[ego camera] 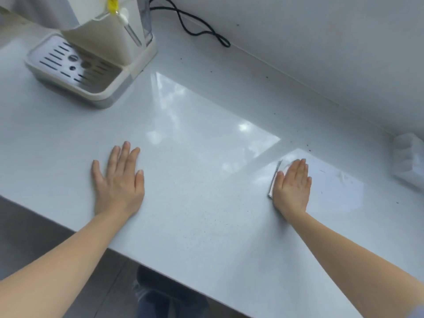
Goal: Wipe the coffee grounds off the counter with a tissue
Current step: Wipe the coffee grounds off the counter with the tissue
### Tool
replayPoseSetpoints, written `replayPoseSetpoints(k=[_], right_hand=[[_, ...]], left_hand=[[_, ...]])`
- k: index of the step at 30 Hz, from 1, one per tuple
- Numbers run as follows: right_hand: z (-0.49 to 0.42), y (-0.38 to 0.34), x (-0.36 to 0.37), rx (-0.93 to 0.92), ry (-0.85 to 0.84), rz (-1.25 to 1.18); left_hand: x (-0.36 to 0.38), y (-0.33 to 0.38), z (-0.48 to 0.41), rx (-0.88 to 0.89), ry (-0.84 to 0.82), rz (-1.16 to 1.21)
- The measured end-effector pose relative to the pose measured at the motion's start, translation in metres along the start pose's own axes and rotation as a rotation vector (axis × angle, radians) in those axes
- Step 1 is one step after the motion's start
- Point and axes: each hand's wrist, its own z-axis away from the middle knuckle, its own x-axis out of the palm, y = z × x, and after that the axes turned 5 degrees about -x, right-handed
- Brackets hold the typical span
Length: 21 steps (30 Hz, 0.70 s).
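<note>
My right hand (291,185) lies flat, palm down, pressing a folded white tissue (276,175) onto the white counter (195,180); only the tissue's left edge and a bit near my fingertips show. My left hand (119,180) rests flat on the counter with fingers spread and nothing under it. Dark coffee grounds (308,147) lie scattered as small specks beyond my right hand and along the wall joint; fine specks (206,216) dot the counter between my hands.
A white coffee machine (91,53) with a metal drip tray stands at the back left. A black cable (202,26) runs along the wall. A white tissue pack (409,161) sits at the right edge. The counter's front edge runs diagonally below my forearms.
</note>
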Motion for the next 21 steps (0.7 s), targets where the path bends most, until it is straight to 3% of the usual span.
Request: replayPoseSetpoints(k=[5, 8, 11, 16, 21], right_hand=[[-0.048, -0.111, 0.009, -0.414, -0.044, 0.013], [-0.015, -0.183, 0.026, -0.661, -0.086, 0.005], [0.047, -0.222, 0.044, -0.880, -0.139, -0.008], [0.127, -0.196, 0.056, -1.105, -0.142, 0.096], [0.123, -0.120, 0.035, -1.082, -0.179, 0.175]], left_hand=[[-0.006, 0.002, 0.000, -0.006, -0.019, 0.024], [-0.009, 0.003, -0.001, 0.001, -0.003, 0.074], [-0.009, 0.001, -0.003, -0.102, 0.089, 0.187], [-0.007, -0.001, -0.006, -0.175, 0.169, 0.240], [-0.011, 0.005, -0.011, -0.206, 0.132, 0.145]])
